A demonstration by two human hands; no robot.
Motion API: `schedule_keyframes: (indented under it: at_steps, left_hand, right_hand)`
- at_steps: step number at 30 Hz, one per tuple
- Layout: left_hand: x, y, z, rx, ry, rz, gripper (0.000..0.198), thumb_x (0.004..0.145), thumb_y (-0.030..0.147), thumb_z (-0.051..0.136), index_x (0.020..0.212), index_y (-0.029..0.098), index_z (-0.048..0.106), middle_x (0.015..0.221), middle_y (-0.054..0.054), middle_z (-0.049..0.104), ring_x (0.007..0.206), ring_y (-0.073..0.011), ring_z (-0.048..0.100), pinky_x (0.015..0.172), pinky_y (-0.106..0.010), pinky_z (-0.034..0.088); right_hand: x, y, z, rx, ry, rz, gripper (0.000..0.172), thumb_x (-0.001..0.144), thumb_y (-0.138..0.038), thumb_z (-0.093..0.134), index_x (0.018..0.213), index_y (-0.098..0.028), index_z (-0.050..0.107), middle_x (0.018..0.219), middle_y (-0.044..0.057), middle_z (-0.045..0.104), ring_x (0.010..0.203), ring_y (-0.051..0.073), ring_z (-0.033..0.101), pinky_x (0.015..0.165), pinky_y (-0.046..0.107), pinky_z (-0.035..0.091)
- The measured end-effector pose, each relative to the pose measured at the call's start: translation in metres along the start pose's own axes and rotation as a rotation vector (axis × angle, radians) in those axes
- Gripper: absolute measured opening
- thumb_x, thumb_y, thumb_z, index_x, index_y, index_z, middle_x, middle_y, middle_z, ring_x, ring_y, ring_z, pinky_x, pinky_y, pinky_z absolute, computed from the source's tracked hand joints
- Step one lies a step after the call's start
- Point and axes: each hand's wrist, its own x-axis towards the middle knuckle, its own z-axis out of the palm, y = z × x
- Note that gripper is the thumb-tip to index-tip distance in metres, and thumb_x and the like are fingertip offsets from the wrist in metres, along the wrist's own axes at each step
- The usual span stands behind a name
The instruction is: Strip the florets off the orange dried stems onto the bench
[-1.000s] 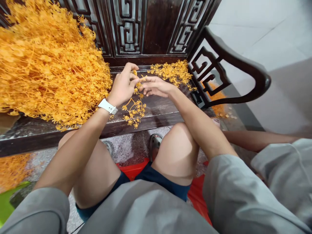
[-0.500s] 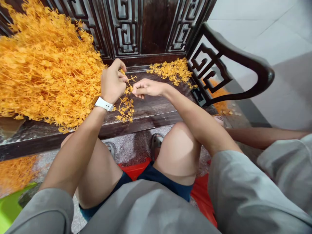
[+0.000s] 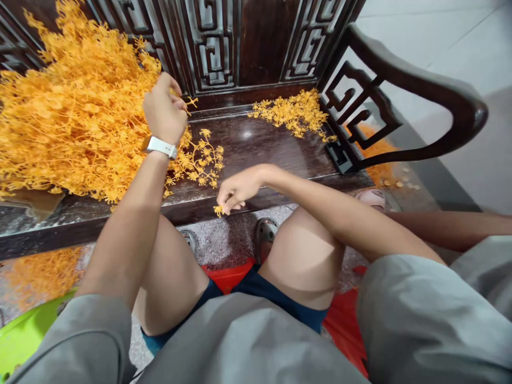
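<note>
My left hand [image 3: 163,104] sits at the edge of a large heap of orange artificial flower sprigs [image 3: 72,117], its fingers pinching a thin orange sprig [image 3: 188,101]. A white watch band [image 3: 160,146] circles that wrist. My right hand [image 3: 238,189] hangs low over the front edge of the dark wooden bench seat [image 3: 256,149], fingers closed on a tiny orange piece [image 3: 218,211]. A loose branched sprig [image 3: 198,162] lies on the seat just right of my left forearm, and a smaller orange pile [image 3: 292,113] lies at the seat's back.
A carved dark wood backrest [image 3: 236,42] and lattice armrest [image 3: 420,85] bound the seat. A co-worker's bare forearm [image 3: 448,224] reaches in at right. Orange scraps [image 3: 40,277] lie on the speckled floor, beside a green container [image 3: 28,336] and red plastic [image 3: 344,330].
My hands have parted. The left moved up and left toward the big heap; the right dropped toward the seat's front edge with a tiny piece. The loose sprig now lies further from my hands.
</note>
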Motion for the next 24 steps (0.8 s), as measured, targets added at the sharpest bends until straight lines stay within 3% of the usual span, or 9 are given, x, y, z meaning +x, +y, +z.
schedule_keyframes:
  at_steps: [3, 5, 6, 9, 11, 13, 16, 20, 24]
  left_hand:
    - [0.007, -0.015, -0.011, 0.032, 0.027, -0.016, 0.036, 0.103, 0.01, 0.072, 0.133, 0.02, 0.054, 0.102, 0.004, 0.077, 0.101, -0.0169, 0.071, 0.104, -0.036, 0.049]
    - [0.003, -0.016, -0.014, 0.043, -0.021, 0.041, 0.04, 0.104, 0.015, 0.074, 0.138, 0.02, 0.053, 0.103, 0.004, 0.078, 0.104, -0.0167, 0.071, 0.109, -0.038, 0.049]
    - [0.0, -0.014, -0.014, 0.052, -0.035, 0.067, 0.04, 0.104, 0.016, 0.074, 0.138, 0.021, 0.054, 0.102, 0.004, 0.078, 0.105, -0.0176, 0.072, 0.11, -0.039, 0.05]
    - [-0.005, -0.002, -0.009, 0.082, -0.075, 0.134, 0.04, 0.099, 0.012, 0.069, 0.137, 0.024, 0.061, 0.1, -0.002, 0.081, 0.103, -0.0222, 0.076, 0.105, -0.041, 0.055]
    - [-0.005, 0.008, -0.002, 0.106, -0.151, 0.178, 0.04, 0.096, 0.012, 0.066, 0.135, 0.024, 0.063, 0.102, -0.005, 0.083, 0.102, -0.0248, 0.078, 0.101, -0.041, 0.057]
    - [-0.008, 0.018, 0.007, 0.127, -0.239, 0.203, 0.039, 0.094, 0.013, 0.065, 0.132, 0.024, 0.064, 0.103, -0.006, 0.084, 0.101, -0.0262, 0.078, 0.099, -0.042, 0.058]
    - [-0.018, 0.029, 0.017, 0.123, -0.38, 0.241, 0.04, 0.093, 0.014, 0.063, 0.131, 0.024, 0.061, 0.102, -0.007, 0.084, 0.1, -0.0267, 0.078, 0.097, -0.043, 0.058]
    - [-0.039, 0.037, 0.019, 0.039, -0.566, 0.353, 0.041, 0.094, 0.015, 0.06, 0.134, 0.021, 0.055, 0.101, -0.009, 0.083, 0.102, -0.0261, 0.078, 0.1, -0.044, 0.055]
    - [-0.05, 0.044, 0.02, -0.058, -0.634, 0.436, 0.043, 0.092, 0.014, 0.057, 0.134, 0.02, 0.048, 0.097, -0.007, 0.082, 0.099, -0.0261, 0.077, 0.099, -0.046, 0.053]
  right_hand:
    - [-0.004, -0.001, 0.002, 0.006, 0.123, -0.007, 0.025, 0.095, -0.036, 0.089, 0.088, -0.014, 0.08, 0.071, -0.002, 0.072, 0.065, 0.011, 0.061, 0.066, 0.025, 0.045]
    - [-0.02, 0.007, -0.007, 0.161, 0.325, -0.045, 0.033, 0.094, -0.045, 0.09, 0.088, -0.015, 0.078, 0.07, -0.002, 0.07, 0.065, 0.012, 0.06, 0.066, 0.025, 0.047]
    - [-0.029, 0.013, -0.012, 0.287, 0.49, -0.07, 0.036, 0.097, -0.049, 0.086, 0.089, -0.015, 0.076, 0.068, -0.002, 0.068, 0.064, 0.012, 0.059, 0.066, 0.026, 0.047]
    - [-0.054, 0.029, -0.015, 0.687, 1.151, -0.103, 0.04, 0.111, -0.054, 0.064, 0.092, -0.019, 0.068, 0.064, -0.005, 0.057, 0.057, 0.012, 0.05, 0.058, 0.024, 0.045]
    - [-0.063, 0.034, -0.006, 0.871, 1.415, -0.037, 0.043, 0.117, -0.051, 0.049, 0.093, -0.019, 0.066, 0.062, -0.005, 0.052, 0.052, 0.012, 0.043, 0.052, 0.023, 0.04]
    - [-0.065, 0.032, 0.006, 0.946, 1.442, 0.036, 0.045, 0.119, -0.046, 0.044, 0.094, -0.018, 0.067, 0.063, -0.004, 0.052, 0.05, 0.011, 0.041, 0.05, 0.023, 0.038]
    - [-0.062, 0.02, 0.018, 0.791, 1.345, 0.058, 0.038, 0.118, -0.04, 0.051, 0.095, -0.016, 0.069, 0.064, -0.002, 0.056, 0.05, 0.011, 0.045, 0.05, 0.023, 0.038]
    - [-0.053, 0.006, 0.007, 0.369, 1.382, 0.073, 0.024, 0.109, -0.034, 0.071, 0.093, -0.019, 0.065, 0.067, -0.003, 0.062, 0.051, 0.01, 0.05, 0.047, 0.021, 0.038]
    - [-0.036, 0.016, -0.007, 0.152, 1.199, 0.044, 0.028, 0.103, -0.037, 0.081, 0.094, -0.018, 0.062, 0.07, -0.004, 0.063, 0.053, 0.009, 0.053, 0.048, 0.021, 0.04]
